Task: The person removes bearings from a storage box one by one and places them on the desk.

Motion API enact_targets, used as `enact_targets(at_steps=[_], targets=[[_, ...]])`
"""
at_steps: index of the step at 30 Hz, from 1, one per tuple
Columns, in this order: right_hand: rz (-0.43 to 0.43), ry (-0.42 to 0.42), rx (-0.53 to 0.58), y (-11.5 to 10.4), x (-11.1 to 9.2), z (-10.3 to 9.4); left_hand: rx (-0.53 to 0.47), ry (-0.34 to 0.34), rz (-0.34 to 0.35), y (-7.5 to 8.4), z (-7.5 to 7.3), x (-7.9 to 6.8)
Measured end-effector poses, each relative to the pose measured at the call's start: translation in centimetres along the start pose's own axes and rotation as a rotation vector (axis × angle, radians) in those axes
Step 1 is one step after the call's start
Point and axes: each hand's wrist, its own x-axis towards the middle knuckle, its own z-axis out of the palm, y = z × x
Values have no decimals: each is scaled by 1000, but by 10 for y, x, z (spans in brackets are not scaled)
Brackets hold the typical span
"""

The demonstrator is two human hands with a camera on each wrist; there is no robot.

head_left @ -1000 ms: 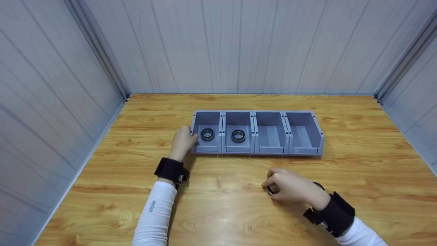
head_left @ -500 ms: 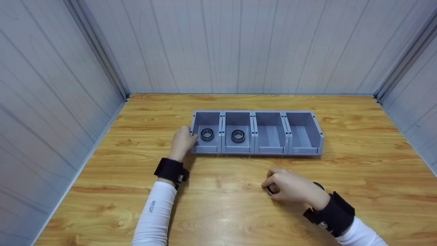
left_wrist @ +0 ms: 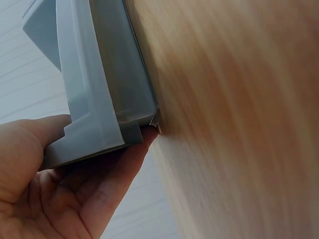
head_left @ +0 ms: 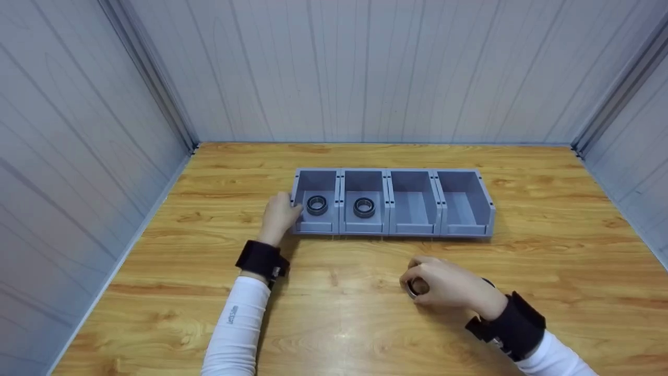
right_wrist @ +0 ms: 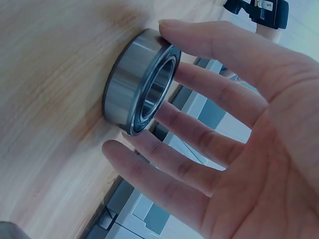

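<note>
My left hand [head_left: 280,214] grips the left side wall of a row of grey storage bins [head_left: 364,228], its thumb over the wall in the left wrist view. On the table in front of the bins, my right hand [head_left: 446,283] holds a ball bearing [right_wrist: 122,89] between thumb and fingers. That bearing lies flat on the wood, steel outside with a dark rim. One bearing [head_left: 317,211] sits in the leftmost bin and another bearing [head_left: 364,213] in the bin beside it. Behind my right wrist, a further dark ring [head_left: 489,282] is mostly hidden.
The two right-hand bins [head_left: 464,209] have bare floors. The wood-grain table [head_left: 334,313] is bounded by pale panel walls [head_left: 365,73] at the back and both sides. At the right wrist view's lower left corner, a grey rounded thing [right_wrist: 11,231] is cut off.
My right wrist has shifted very slightly to the right, covering more of the ring behind it. The left hand, the bins and the bearings inside them look the same.
</note>
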Motion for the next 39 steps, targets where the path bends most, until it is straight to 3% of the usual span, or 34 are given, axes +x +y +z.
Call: enact_targets(at_steps=[5,13,17,19,21,27,28,30,34,35,37,39], targets=[[4,17,-40,2,0,0,-11,-11,-9,1,0,0],[86,46,-70,-51,5,-37,-4,8,-35,1,0,0],[55,84,-85,-28,2,-28,-10,1,-45,3,0,-1],[9,134,-101,-6,0,-18,-11,-3,-50,4,0,-1],[-16,176,-117,0,-1,-17,-8,-6,-55,5,0,-2],[77,202,-119,-42,-3,-49,-6,-12,-68,6,-2,-2],[90,209,-119,-42,-3,-50,-12,-15,-68,6,-2,-2],[80,245,-136,-8,-6,-36,-19,-20,-71,6,-2,-2],[74,320,-153,-4,-9,-39,-34,-33,-77,6,-2,-1],[80,336,-159,-6,-10,-42,-33,-32,-76,6,-2,-1],[121,342,-162,-40,-9,-62,-31,-24,-70,5,-1,-1],[140,369,-159,-38,-10,-64,-12,-4,-53,4,-1,-1]])
